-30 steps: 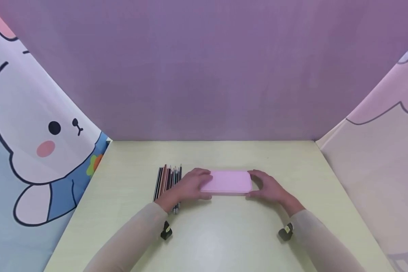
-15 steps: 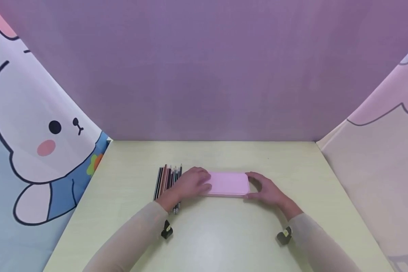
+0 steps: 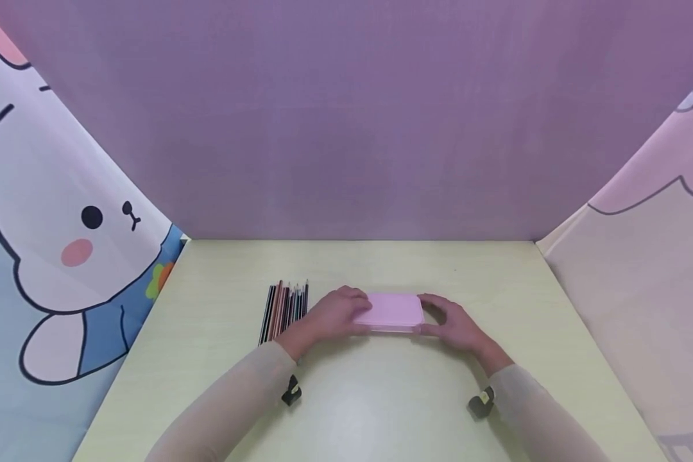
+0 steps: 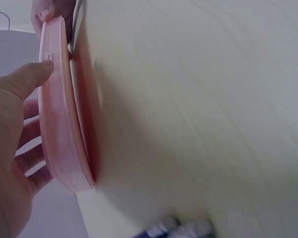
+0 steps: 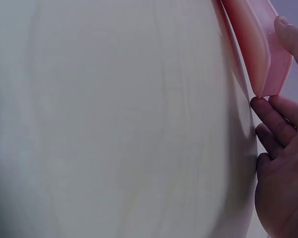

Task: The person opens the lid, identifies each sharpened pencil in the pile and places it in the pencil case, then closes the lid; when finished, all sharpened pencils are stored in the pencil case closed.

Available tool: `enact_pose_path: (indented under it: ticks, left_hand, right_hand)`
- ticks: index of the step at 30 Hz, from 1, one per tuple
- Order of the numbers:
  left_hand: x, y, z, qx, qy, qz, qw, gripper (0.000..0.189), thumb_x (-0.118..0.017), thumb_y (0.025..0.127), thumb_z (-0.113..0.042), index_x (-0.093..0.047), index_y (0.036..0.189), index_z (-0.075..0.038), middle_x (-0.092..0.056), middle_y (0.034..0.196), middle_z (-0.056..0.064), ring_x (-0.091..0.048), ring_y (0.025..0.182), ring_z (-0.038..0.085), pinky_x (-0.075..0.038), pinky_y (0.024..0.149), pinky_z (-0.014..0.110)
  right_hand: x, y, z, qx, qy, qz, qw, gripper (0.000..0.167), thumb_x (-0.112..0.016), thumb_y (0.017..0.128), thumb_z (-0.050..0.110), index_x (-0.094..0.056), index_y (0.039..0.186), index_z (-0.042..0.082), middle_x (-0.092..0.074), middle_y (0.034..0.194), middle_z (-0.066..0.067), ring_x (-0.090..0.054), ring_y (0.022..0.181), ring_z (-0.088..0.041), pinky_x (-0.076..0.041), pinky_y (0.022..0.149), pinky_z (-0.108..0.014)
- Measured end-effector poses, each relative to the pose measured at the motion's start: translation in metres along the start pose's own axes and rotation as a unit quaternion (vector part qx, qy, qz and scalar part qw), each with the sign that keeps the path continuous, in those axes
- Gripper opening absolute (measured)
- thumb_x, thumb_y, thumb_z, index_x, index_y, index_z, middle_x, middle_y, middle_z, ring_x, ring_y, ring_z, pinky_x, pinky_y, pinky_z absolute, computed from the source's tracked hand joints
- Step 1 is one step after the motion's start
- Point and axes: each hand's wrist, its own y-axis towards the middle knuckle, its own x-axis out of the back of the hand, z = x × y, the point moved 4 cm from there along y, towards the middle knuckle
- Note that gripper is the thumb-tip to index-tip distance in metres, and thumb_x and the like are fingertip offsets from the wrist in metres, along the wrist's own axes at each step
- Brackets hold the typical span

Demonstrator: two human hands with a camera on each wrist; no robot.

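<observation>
A pink flat case (image 3: 394, 309) with rounded corners lies between both hands in the head view. My left hand (image 3: 337, 314) grips its left end, thumb on the near wall and fingers toward the far side. At the opposite end, my right hand (image 3: 453, 326) holds the case between thumb and fingers at its near and far corners. A seam runs along the case's side (image 4: 59, 114) in the left wrist view. From the right wrist, fingertips touch the lower corner of the case (image 5: 278, 69). Whether its bottom rests fully on the table cannot be told.
Several pencils (image 3: 278, 308) lie side by side left of the case, partly hidden by the left wrist. Their blurred ends (image 4: 179, 229) show in the left wrist view. The pale table (image 3: 369, 398) meets a purple back panel (image 3: 346, 128) and printed side cloths.
The case shifted slightly left and toward the person in the first half second. Since then the left hand has moved right over the case's left end. The right hand has barely moved.
</observation>
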Motion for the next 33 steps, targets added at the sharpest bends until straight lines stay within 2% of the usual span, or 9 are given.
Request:
enact_pose_path:
  ticks: [7,12,16,21,25,28,31,33]
  left_hand:
    - [0.004,0.007,-0.009,-0.025,0.052,0.018,0.9982,0.045,-0.07,0.094,-0.047,-0.07,0.129,-0.018,-0.068,0.131,0.0,-0.063,0.12,0.02,-0.05,0.108,0.036]
    - [0.01,0.005,-0.011,-0.033,0.048,0.022,0.9981,0.041,-0.064,0.099,-0.043,-0.069,0.132,-0.018,-0.067,0.137,0.0,-0.061,0.128,0.02,-0.047,0.113,0.038]
    - [0.014,0.004,-0.011,-0.035,0.025,0.023,0.9988,0.04,-0.061,0.102,-0.041,-0.068,0.135,-0.019,-0.066,0.14,-0.001,-0.059,0.133,0.02,-0.043,0.117,0.039]
    - [0.016,0.006,-0.013,-0.045,0.012,0.026,0.9986,0.039,-0.061,0.103,-0.04,-0.068,0.134,-0.018,-0.067,0.137,-0.001,-0.06,0.13,0.019,-0.043,0.116,0.038]
    - [0.017,0.008,-0.014,-0.047,0.007,0.026,0.9985,0.038,-0.061,0.102,-0.039,-0.068,0.133,-0.017,-0.067,0.135,-0.001,-0.061,0.128,0.018,-0.044,0.115,0.037]
    - [0.016,0.009,-0.014,-0.046,0.0,0.03,0.9985,0.037,-0.061,0.103,-0.039,-0.068,0.133,-0.018,-0.067,0.136,-0.002,-0.061,0.128,0.018,-0.044,0.115,0.037]
    - [0.016,0.01,-0.015,-0.047,-0.004,0.032,0.9984,0.037,-0.061,0.103,-0.038,-0.068,0.133,-0.018,-0.068,0.135,-0.002,-0.061,0.128,0.017,-0.046,0.114,0.036]
    - [0.016,0.011,-0.016,-0.048,-0.002,0.032,0.9984,0.036,-0.062,0.103,-0.037,-0.068,0.132,-0.017,-0.068,0.134,-0.001,-0.062,0.127,0.018,-0.047,0.113,0.035]
  right_hand:
    - [0.0,-0.001,0.001,0.002,0.009,0.007,0.9999,0.084,-0.086,0.078,0.049,-0.053,0.149,0.017,-0.048,0.157,-0.013,-0.036,0.149,-0.042,-0.02,0.123,-0.065]
    - [0.001,-0.001,0.001,0.004,0.022,0.02,0.9996,0.091,-0.091,0.073,0.044,-0.051,0.15,0.016,-0.046,0.158,-0.012,-0.035,0.15,-0.04,-0.02,0.124,-0.063]
    - [0.003,0.001,0.002,0.003,0.03,0.018,0.9994,0.091,-0.091,0.074,0.043,-0.051,0.149,0.013,-0.048,0.157,-0.012,-0.037,0.149,-0.039,-0.021,0.124,-0.062]
    - [0.006,0.004,0.003,0.01,0.046,0.01,0.9988,0.086,-0.091,0.075,0.04,-0.053,0.146,0.011,-0.056,0.148,-0.011,-0.049,0.141,-0.037,-0.033,0.121,-0.057]
    - [0.007,0.006,0.003,0.016,0.056,0.009,0.9983,0.082,-0.092,0.075,0.036,-0.056,0.143,0.011,-0.067,0.129,-0.007,-0.062,0.119,-0.03,-0.05,0.105,-0.05]
    - [0.007,0.006,0.0,0.013,0.068,0.013,0.9975,0.078,-0.092,0.076,0.032,-0.057,0.142,0.01,-0.069,0.123,-0.008,-0.064,0.109,-0.028,-0.053,0.096,-0.044]
    - [0.007,0.005,-0.001,0.009,0.096,0.014,0.9953,0.076,-0.092,0.076,0.026,-0.057,0.142,0.009,-0.067,0.132,-0.01,-0.065,0.118,-0.032,-0.054,0.103,-0.046]
    - [0.007,0.003,0.0,0.012,0.112,0.012,0.9935,0.077,-0.092,0.076,0.023,-0.056,0.142,0.007,-0.063,0.139,-0.012,-0.062,0.127,-0.035,-0.049,0.11,-0.048]
